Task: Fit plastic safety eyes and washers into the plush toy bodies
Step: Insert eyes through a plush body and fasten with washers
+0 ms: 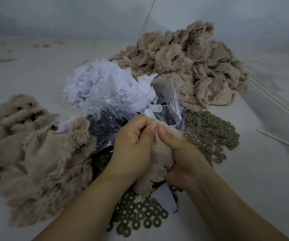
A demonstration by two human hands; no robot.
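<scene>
A beige plush toy body of fuzzy fabric [159, 153] sits bunched between the two hands, low in the middle of the pale table [262, 171]. The left hand [133, 141] curls into a fist around its left side, thumb tip pressed at the top; the right hand [183, 153] grips the other side, thumb pointing up against the cloth. Both forearms reach in from below. Flat olive-grey plastic washers [211, 131] lie scattered just right of the hands and beneath the wrists. A clear plastic bag holding dark pieces [136, 108] lies just behind.
</scene>
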